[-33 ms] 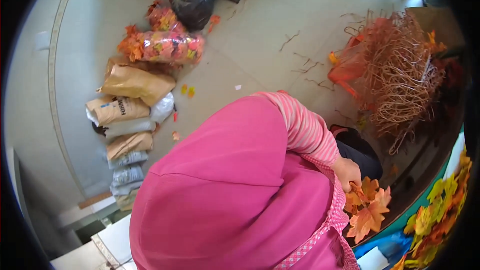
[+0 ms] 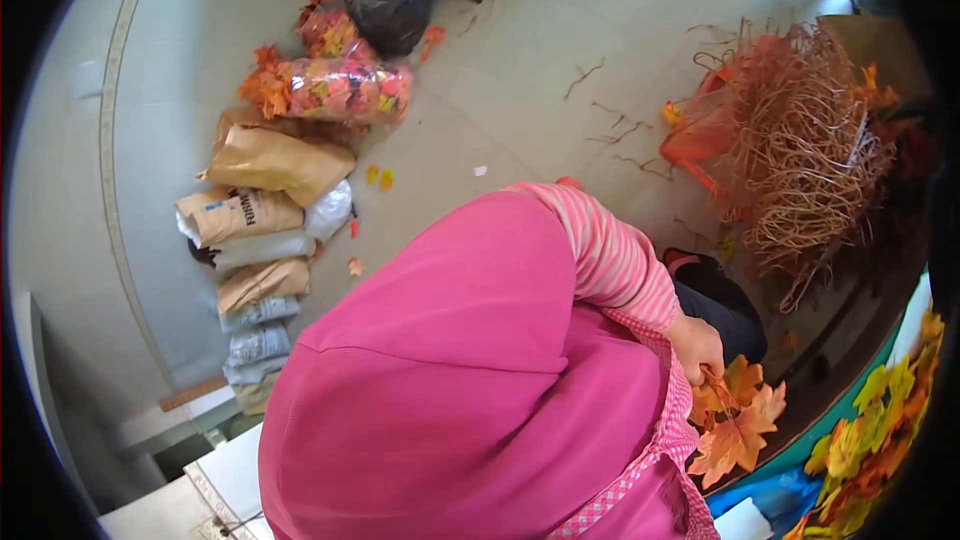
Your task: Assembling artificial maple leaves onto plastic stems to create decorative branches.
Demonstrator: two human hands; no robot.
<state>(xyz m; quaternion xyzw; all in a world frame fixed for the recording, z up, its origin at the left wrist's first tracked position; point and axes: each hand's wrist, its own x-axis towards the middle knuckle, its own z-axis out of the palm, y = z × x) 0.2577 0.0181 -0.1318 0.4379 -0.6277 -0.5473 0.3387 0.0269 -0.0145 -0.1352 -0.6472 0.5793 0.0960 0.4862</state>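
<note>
While a broad pink fabric garment point(image 2: 450, 390) fills the lower middle of the view, one hand point(image 2: 697, 347) at about four o'clock, at the end of a pink-and-white striped sleeve point(image 2: 610, 255), is clenched around the stems of a bunch of orange artificial maple leaves point(image 2: 737, 420), which hangs just below it; whether this is the left or right of the hands cannot be told, and no other is in view. At two o'clock a tangled heap of thin brown twigs point(image 2: 800, 150) lies on the pale tiled floor point(image 2: 520, 80). At nine o'clock brown paper sacks point(image 2: 265, 200) are stacked, with clear plastic bags of coloured leaves point(image 2: 335, 88) toward eleven o'clock and a black plastic bag point(image 2: 390, 0) at twelve.
</note>
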